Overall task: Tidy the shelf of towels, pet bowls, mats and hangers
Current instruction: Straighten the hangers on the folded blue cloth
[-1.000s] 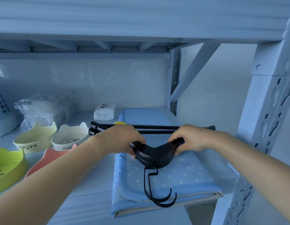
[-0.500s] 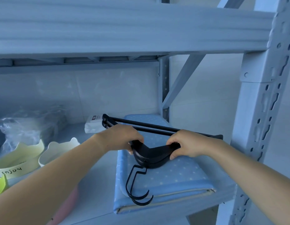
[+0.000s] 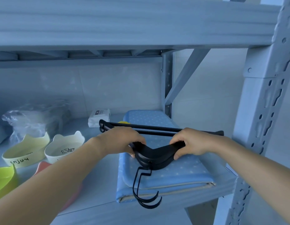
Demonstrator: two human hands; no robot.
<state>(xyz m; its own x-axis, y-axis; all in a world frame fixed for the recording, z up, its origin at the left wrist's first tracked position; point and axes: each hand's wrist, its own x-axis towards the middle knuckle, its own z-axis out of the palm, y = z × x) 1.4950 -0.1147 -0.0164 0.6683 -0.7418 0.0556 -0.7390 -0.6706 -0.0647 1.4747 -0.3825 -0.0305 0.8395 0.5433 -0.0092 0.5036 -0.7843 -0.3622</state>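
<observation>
At centre frame I'm gripping the stacked black hangers [image 3: 154, 157] with both hands, my left hand [image 3: 123, 141] curling round one shoulder and my right hand [image 3: 190, 142] round the other, above the folded blue mat [image 3: 173, 174]; their hooks are dangling over its front edge.
</observation>
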